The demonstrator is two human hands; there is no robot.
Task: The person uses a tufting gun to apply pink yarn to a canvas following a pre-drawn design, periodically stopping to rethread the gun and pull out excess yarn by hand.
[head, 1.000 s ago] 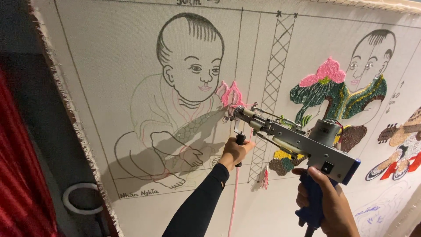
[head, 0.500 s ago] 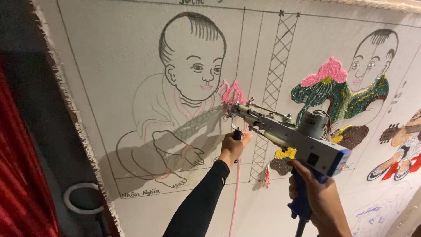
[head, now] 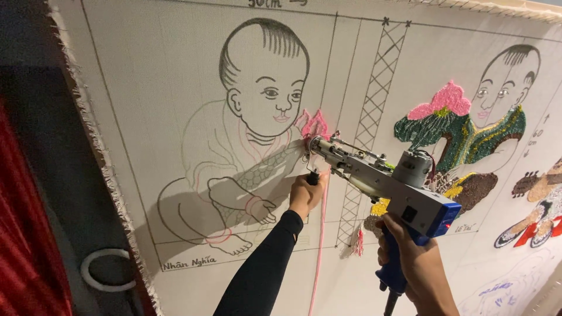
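a grey tufting gun [head: 374,175] is pressed nose-first against a big white cloth [head: 164,88], its tip sitting in a small patch of pink tufts [head: 313,124] beside the drawn baby [head: 252,146]. the left hand [head: 305,195], in a black sleeve [head: 263,272], is closed around the short front handle under the nose, so the gun's barrel lies just above its fingers. the right hand [head: 417,270] is wrapped tight around the blue rear grip [head: 393,270], with the boxy motor end just above its knuckles. a pink yarn strand [head: 319,240] hangs down past the left wrist. a finished colourful figure [head: 468,134] fills the cloth to the right
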